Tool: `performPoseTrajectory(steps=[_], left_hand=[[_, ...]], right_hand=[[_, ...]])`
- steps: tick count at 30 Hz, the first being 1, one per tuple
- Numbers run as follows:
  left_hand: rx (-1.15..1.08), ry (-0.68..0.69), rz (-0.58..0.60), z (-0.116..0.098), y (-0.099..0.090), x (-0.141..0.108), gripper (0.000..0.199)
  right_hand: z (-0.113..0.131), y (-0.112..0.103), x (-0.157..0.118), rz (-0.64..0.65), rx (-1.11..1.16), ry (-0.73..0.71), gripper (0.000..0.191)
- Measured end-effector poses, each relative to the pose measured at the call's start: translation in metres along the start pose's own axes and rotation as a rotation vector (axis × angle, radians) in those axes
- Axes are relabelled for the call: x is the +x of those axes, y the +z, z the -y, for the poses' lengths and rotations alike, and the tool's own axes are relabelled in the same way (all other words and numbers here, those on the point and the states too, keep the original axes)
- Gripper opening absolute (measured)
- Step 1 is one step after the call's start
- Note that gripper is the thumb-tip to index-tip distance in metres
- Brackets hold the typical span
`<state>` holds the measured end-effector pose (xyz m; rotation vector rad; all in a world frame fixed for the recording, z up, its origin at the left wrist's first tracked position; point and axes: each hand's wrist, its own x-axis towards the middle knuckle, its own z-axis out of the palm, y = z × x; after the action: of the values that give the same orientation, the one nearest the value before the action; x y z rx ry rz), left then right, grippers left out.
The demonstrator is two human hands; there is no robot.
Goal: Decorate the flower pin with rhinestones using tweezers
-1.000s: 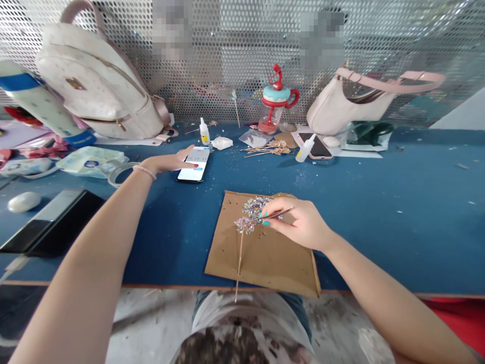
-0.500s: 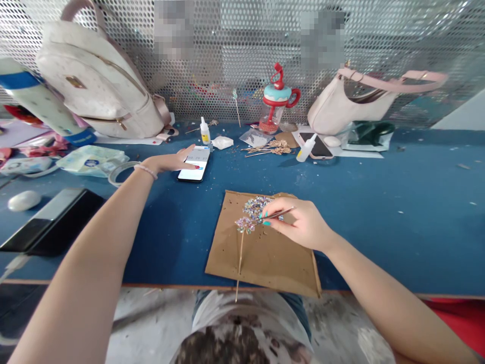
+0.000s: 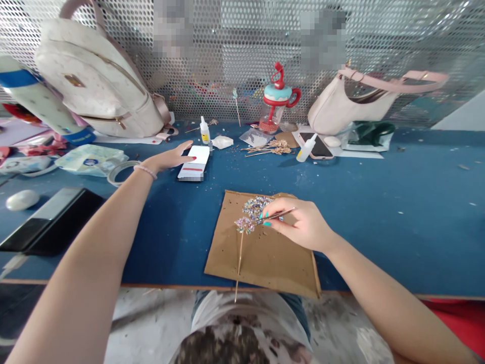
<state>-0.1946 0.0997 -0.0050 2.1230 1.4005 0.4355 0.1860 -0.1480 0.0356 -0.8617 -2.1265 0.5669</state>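
My left hand [image 3: 172, 157] reaches over a smartphone [image 3: 200, 157] lying on the table, its fingers apart and the thumb on or just above the lit screen. My right hand [image 3: 299, 220] pinches a pair of metal tweezers [image 3: 280, 214], whose tips point left at the jewelled head of a gold hair stick [image 3: 241, 247]. That hair stick lies on a piece of brown cardboard [image 3: 280, 268], its shaft hanging past the table's front edge. Behind it is a pile of glittering rhinestones [image 3: 254, 206], partly covered by my right fingers.
Two glue bottles [image 3: 205, 130], several gold hair sticks [image 3: 273, 148] and a cup with a red handle [image 3: 276, 101] stand or lie farther back. A white backpack [image 3: 94, 81] leans at the left, a handbag [image 3: 352, 103] at the right. A dark device [image 3: 53, 220] lies by my left arm.
The phone's screen has changed to a mostly white page with a red bar. My left thumb has shifted slightly up and left. The right hand and tweezers have barely moved.
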Motion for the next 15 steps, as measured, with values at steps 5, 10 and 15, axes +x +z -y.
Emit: performPoseTrajectory(steps=[5,10,15], left_hand=[[-0.104,0.053,-0.16,0.013,0.005,0.008,0.071],[-0.168,0.164,-0.375,0.011,0.007,0.005,0.04],[-0.169,0.134,-0.42,0.0,0.008,-0.005,0.038]], right_hand=[[0.001,-0.001,0.0,0.0,0.003,0.007,0.008],[0.0,-0.003,0.0,-0.004,-0.003,0.004,0.009],[-0.001,-0.001,0.0,-0.004,-0.011,0.003,0.009]])
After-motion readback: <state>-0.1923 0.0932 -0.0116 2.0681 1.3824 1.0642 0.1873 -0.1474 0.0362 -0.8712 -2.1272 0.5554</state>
